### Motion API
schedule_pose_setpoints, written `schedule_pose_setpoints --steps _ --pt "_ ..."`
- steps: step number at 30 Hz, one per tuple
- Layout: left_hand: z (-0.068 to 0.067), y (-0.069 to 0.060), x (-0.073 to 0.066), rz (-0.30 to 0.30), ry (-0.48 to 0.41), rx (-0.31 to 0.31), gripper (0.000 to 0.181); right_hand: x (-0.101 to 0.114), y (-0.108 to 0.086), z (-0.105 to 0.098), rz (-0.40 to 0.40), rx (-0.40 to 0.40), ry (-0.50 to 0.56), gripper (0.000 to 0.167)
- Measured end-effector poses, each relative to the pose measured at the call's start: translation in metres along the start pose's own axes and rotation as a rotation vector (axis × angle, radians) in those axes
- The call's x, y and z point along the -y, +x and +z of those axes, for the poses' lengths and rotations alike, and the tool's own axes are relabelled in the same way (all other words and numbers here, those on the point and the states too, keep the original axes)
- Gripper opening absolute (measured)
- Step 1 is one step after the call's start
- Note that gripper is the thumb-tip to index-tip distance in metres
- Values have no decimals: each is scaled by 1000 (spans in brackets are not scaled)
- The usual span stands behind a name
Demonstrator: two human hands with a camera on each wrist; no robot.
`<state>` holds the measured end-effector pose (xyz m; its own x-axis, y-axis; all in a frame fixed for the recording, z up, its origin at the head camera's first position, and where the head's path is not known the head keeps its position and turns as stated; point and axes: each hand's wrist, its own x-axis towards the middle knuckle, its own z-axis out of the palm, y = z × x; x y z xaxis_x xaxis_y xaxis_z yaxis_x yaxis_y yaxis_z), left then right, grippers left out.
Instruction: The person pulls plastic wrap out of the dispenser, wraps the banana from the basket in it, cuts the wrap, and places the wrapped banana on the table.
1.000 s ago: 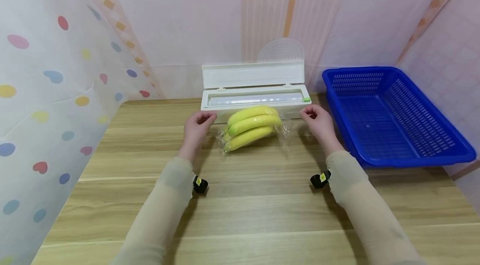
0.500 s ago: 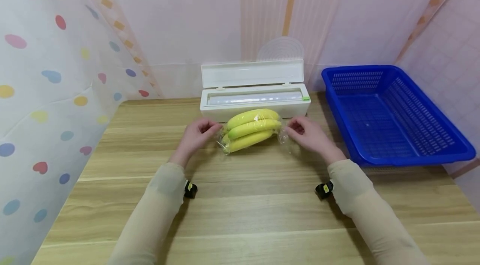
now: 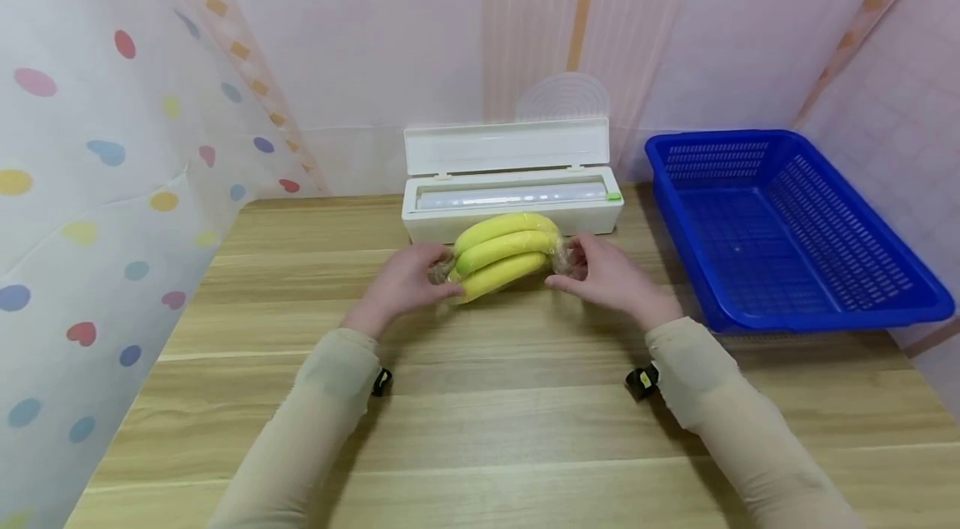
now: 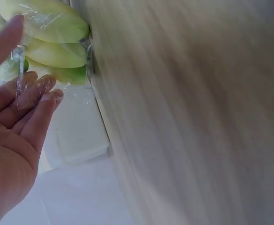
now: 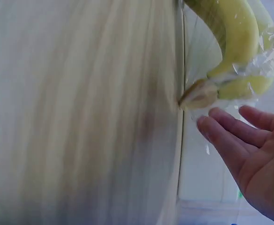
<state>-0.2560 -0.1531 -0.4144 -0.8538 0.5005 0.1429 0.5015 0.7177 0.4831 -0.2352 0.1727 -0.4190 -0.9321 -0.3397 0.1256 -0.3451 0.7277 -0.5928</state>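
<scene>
A bunch of yellow bananas (image 3: 507, 250) lies on the table in clear plastic wrap (image 5: 249, 75), in front of a white cling film box (image 3: 517, 217). At its left end is my left hand (image 3: 408, 279), thumb and fingers spread apart; in the left wrist view the fingertips (image 4: 45, 84) touch the loose wrap. My right hand (image 3: 607, 275) stands at the other end, thumb toward the near side. The right wrist view shows its fingers (image 5: 235, 133) nearly straight beside the wrapped banana stem; whether they touch the wrap I cannot tell.
The box's lid (image 3: 506, 146) stands up, with a film roll (image 3: 510, 196) and a small green slider (image 3: 613, 197) showing. A blue plastic basket (image 3: 832, 321) sits at the right. Patterned cloth hangs behind and at the sides of the wooden table (image 3: 495, 429).
Both hands have come inward to the ends of the bananas. Their fingers, pinched together a second ago, are now spread. The wrap's loose ends look gathered closer to the fruit.
</scene>
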Motion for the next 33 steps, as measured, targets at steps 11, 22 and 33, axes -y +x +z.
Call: schedule_pose_setpoints --steps 11,22,33 --pt "4 3 1 -25 -11 -84 12 -6 13 11 -21 -199 -94 9" --pt "1 5 -2 -81 -23 -107 6 -3 18 5 37 -161 -147 8" --pt "-9 -2 8 -110 -11 -119 8 -3 16 0 83 -132 -141 10"
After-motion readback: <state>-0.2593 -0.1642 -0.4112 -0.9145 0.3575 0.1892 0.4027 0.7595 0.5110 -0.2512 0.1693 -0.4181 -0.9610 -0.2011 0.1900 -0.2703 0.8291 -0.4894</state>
